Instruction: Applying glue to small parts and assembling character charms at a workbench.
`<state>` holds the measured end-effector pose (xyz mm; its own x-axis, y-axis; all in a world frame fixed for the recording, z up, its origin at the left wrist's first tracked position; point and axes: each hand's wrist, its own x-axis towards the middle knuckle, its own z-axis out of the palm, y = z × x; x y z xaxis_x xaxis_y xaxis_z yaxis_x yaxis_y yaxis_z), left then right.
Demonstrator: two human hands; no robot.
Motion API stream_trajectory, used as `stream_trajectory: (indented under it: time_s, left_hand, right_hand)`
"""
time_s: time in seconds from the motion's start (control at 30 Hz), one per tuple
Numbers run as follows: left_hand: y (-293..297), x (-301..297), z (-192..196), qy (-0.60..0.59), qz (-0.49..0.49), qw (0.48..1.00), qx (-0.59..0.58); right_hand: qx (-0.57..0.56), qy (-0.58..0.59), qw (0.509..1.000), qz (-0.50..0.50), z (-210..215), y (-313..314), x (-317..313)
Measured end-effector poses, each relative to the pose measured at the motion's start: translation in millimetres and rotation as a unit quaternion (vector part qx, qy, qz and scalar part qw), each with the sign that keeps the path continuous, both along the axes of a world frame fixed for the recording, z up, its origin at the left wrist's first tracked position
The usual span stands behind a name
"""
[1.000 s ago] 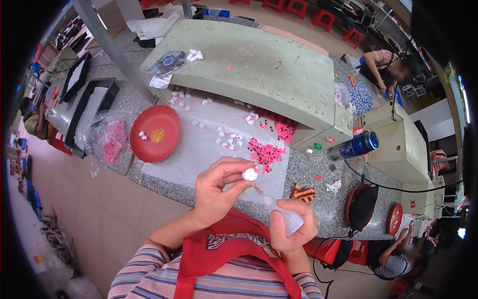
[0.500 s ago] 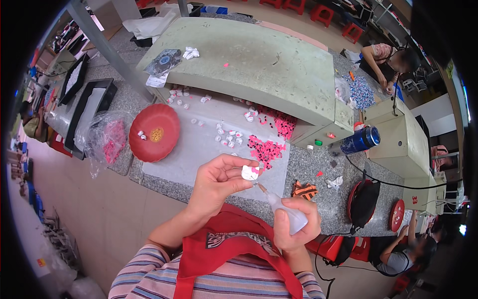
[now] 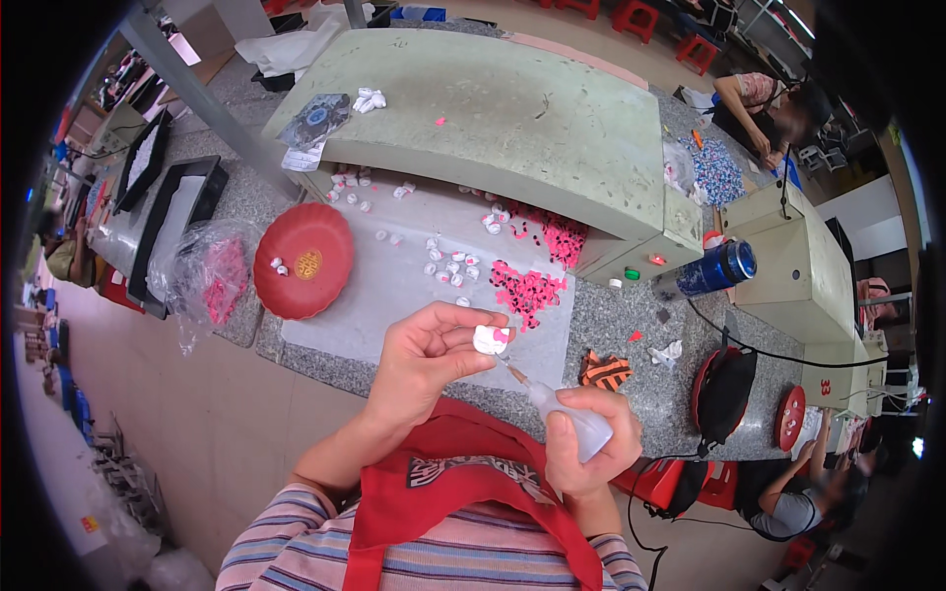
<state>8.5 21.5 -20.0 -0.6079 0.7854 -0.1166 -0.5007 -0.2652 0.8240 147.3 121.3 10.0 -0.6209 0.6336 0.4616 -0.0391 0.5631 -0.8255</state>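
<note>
Between the thumb and fingers of my left hand [image 3: 422,357] is a small white cat-head piece [image 3: 488,340] with a pink bow on it. My right hand [image 3: 603,443] is wrapped round a translucent squeeze bottle [image 3: 581,426], whose thin needle tip points up and left at the piece's lower edge. Whether the tip touches it, I cannot tell. Beyond my hands, a heap of small pink and black parts [image 3: 527,293] lies on white paper [image 3: 370,295]. Several more white pieces [image 3: 452,266] sit left of that heap.
A red scalloped dish [image 3: 330,236] with a few white pieces stands at left, beside a plastic bag of pink parts [image 3: 225,276]. A pale green metal hood [image 3: 473,118] spans the back. Right of my hands lie a striped cloth [image 3: 604,372] and a blue can [image 3: 719,268]. Co-workers sit at right.
The cat-head piece has turned slightly in my left fingers, showing more of its pink bow. Both hands keep their grips, and the view has shifted a little.
</note>
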Motion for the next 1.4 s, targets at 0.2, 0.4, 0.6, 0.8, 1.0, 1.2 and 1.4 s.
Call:
stream_trajectory:
  time_s: [0.2, 0.4, 0.6, 0.8, 1.0, 1.2, 1.4]
  left_hand:
    - [7, -7, -11, -0.004, 0.002, 0.999, -0.04]
    - [10, -20, -32, 0.015, 0.045, 0.995, -0.083]
    - [17, -15, -42, -0.005, 0.041, 0.995, -0.094]
    - [8, -9, -34, 0.015, 0.044, 0.994, -0.095]
    - [1, 8, -24, 0.073, 0.065, 0.993, -0.072]
    - [-4, 24, -12, 0.187, 0.069, 0.979, -0.036]
    - [-10, 27, -6, 0.226, 0.077, 0.971, -0.006]
  right_hand:
    - [-0.045, 0.012, 0.999, -0.014, -24, 14, -8]
    - [-0.524, -0.045, 0.848, -0.059, -147, 68, -30]
    - [-0.021, -0.457, 0.869, -0.189, -278, 67, -57]
    - [-0.044, -0.493, 0.856, -0.15, -261, 74, -56]
    - [-0.516, -0.093, 0.851, 0.026, -110, 68, -25]
    - [-0.328, 0.02, 0.932, 0.152, -14, 11, -7]
    - [-0.302, 0.001, 0.946, 0.12, -15, -5, -19]
